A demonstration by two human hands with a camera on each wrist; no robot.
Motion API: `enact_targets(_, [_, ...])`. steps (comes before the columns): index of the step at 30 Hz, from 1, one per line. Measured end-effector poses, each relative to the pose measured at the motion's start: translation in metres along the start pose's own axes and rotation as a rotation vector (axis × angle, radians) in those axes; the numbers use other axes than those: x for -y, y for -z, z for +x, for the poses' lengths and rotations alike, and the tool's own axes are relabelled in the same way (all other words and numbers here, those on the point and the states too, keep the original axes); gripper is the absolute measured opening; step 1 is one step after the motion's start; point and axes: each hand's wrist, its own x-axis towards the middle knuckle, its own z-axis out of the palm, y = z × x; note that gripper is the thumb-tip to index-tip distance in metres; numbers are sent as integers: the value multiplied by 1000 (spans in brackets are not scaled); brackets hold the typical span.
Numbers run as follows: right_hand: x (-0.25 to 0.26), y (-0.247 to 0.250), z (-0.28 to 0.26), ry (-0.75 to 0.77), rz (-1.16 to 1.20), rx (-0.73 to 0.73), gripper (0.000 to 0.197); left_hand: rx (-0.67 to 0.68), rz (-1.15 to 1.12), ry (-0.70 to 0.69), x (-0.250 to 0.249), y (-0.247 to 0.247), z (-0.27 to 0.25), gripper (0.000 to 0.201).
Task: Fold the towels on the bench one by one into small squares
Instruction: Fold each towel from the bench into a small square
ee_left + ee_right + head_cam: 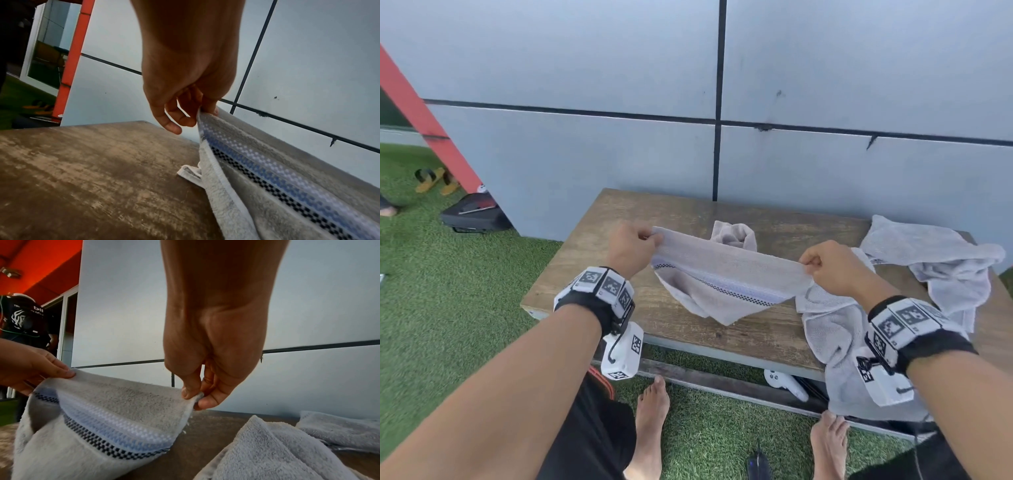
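Bench: worn wooden top, mottled brown, rectangular, standing on green artificial turf against a grey panelled wall with dark seams.

Towel: pale grey-beige terry, soft nap, with a woven border band in blue and white and a thin black checked line beside it. I held it stretched by its top edge above the bench, between my two hands. Below that edge it sagged into a rough triangle whose lowest point touched the bench top near the near edge. One hemmed white edge and a small white loop tag showed in the left wrist view.

Left hand: pinched the towel's left top corner between thumb and fingers; the other fingers were curled loosely below the corner.

Right hand: pinched the right top corner between thumb and forefinger, just above the bench.

Other towels, same kind of pile: one small bunched lump behind the held towel, far side of the bench; one crumpled grey towel at the far right; one more draped over the near right edge of the bench, just under my right wrist, hanging down toward the turf.

Under the bench lay a white controller. My bare feet stood on the turf at the near side. Far left: a black case and sandals on the turf.
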Motion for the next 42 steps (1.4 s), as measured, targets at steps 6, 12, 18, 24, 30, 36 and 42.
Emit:
enact_targets(6, [7, -24, 23, 15, 50, -23, 14, 283, 125, 45, 9, -24, 9, 11])
enact_targets(12, [29, -61, 51, 119, 68, 92, 16, 562, 315, -8, 28, -63, 15, 15])
enact_targets(18, [52, -98, 76, 204, 155, 183, 19, 563, 223, -92, 19, -87, 40, 11])
enact_targets(24, [60, -62, 133, 172, 260, 32, 17, 446, 75, -176, -24, -94, 108, 31])
enact_targets(30, [57, 32, 217, 146, 274, -223, 24, 173, 16, -328, -110, -83, 202, 35])
enact_targets(36, [24, 102, 257, 107, 101, -571, 14, -221, 54, -318, -126, -44, 265, 13])
enact_targets(42, [21, 117, 271, 118, 436, -700, 14, -92, -382, -168, -144, -36, 266, 11])
